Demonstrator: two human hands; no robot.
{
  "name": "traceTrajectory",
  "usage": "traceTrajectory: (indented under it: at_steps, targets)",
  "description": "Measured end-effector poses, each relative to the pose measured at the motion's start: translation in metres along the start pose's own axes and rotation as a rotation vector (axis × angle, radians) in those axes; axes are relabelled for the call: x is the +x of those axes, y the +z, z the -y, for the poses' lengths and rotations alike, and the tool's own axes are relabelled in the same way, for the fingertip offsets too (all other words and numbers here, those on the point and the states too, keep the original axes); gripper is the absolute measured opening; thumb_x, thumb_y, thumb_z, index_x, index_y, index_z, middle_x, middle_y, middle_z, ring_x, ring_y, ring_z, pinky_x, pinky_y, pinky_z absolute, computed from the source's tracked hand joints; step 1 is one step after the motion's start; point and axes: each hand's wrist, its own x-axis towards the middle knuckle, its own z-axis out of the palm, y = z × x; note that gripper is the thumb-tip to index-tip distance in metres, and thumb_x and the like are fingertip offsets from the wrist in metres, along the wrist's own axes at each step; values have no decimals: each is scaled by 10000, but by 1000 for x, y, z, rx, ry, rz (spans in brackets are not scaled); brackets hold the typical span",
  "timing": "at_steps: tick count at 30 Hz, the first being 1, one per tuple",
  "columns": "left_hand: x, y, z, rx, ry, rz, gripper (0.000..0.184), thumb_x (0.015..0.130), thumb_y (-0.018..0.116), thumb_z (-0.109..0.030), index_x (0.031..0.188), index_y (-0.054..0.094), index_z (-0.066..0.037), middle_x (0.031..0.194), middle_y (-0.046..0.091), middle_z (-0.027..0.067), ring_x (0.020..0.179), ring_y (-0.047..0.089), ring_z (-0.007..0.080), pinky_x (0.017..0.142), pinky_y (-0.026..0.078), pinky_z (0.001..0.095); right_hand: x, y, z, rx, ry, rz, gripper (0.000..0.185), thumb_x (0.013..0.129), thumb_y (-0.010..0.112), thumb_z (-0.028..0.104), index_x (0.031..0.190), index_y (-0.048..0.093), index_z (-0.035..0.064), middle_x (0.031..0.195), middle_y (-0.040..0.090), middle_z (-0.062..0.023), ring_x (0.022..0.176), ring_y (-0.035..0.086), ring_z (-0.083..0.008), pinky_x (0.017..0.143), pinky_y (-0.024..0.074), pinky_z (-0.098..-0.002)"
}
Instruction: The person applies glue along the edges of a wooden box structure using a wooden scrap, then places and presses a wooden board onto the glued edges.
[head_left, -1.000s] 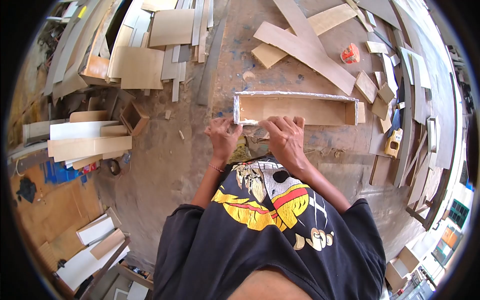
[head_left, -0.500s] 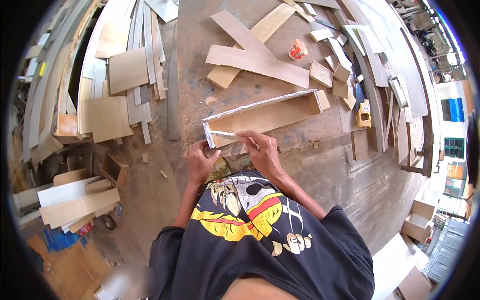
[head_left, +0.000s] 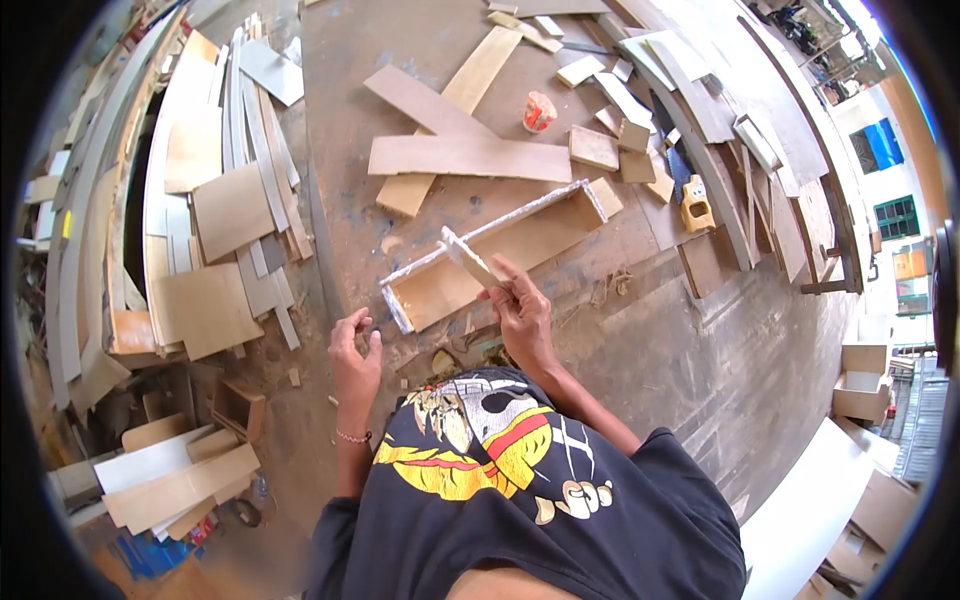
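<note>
On the brown worktable (head_left: 340,215) lies a long, narrow wooden box frame (head_left: 530,211), with white paste smeared along its far edge and both short ends. My right hand (head_left: 527,315) pinches a flat wooden stick (head_left: 472,264) over the frame; white paste coats the stick's raised end. Just left of the frame's near-left corner hovers my left hand (head_left: 354,358), fingers loosely bent and apart, holding nothing.
Crossed boards (head_left: 470,157) lie beyond the frame, beside a red-and-white cup (head_left: 539,112). Wood offcuts (head_left: 594,148) and a yellow container (head_left: 696,205) are to the right. Stacked panels (head_left: 240,210) stand at left.
My right hand has lifted the stick from the frame's left end and tilted it up. My left hand has let go of that corner and moved left. The view has shifted.
</note>
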Motion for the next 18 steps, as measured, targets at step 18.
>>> traceTrajectory:
  at_steps: [18]
  targets:
    - [108, 180, -179, -116, 387, 89, 348, 771, 633, -52, 1104, 556, 14, 1039, 574, 166, 977, 548, 311, 874, 438, 386, 198, -135, -14, -296, -346, -269, 131, 823, 612, 52, 933, 638, -15, 664, 581, -94, 568, 546, -161, 528, 427, -300]
